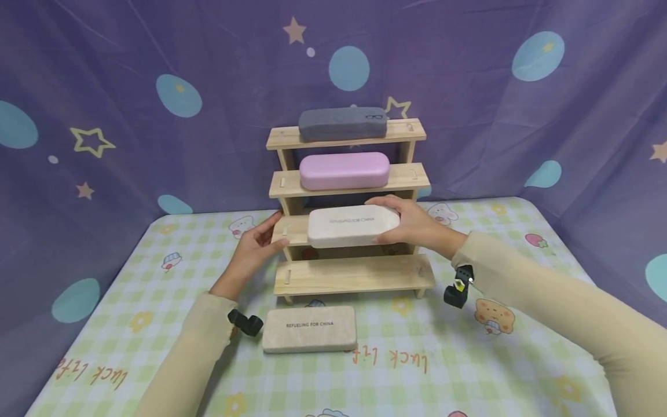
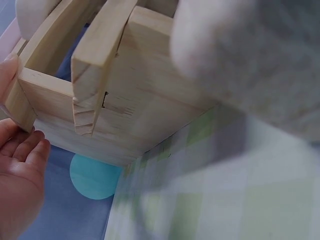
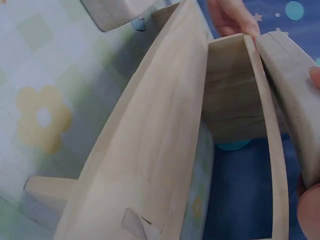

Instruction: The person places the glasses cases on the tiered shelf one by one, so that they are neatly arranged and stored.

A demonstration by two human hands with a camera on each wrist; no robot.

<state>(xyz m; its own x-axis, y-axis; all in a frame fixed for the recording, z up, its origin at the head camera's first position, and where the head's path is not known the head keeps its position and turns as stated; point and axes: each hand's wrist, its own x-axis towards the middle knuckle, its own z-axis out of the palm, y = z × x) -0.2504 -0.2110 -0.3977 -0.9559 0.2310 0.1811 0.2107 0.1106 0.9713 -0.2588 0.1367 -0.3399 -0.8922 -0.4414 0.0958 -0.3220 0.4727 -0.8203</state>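
My right hand (image 1: pixel 414 223) grips the right end of a cream glasses case (image 1: pixel 351 226) printed "REFUELING FOR CHINA", thumb in front and fingers behind. The case lies over the second board from the bottom of a stepped wooden shelf (image 1: pixel 354 275). In the right wrist view the case (image 3: pixel 295 100) is right at that board's edge. My left hand (image 1: pixel 255 246) pinches the left end of the same board; in the left wrist view the thumb is above it and the fingers (image 2: pixel 30 150) are below. A second cream case (image 1: pixel 310 339) lies on the table before the shelf.
A pink glasses case (image 1: pixel 344 172) rests on the board above, and a grey-blue case (image 1: pixel 343 124) on the top one. The shelf stands on a table with a green checked cloth (image 1: pixel 500 370). Behind it hangs a purple curtain (image 1: pixel 443 116) with stars and blue dots.
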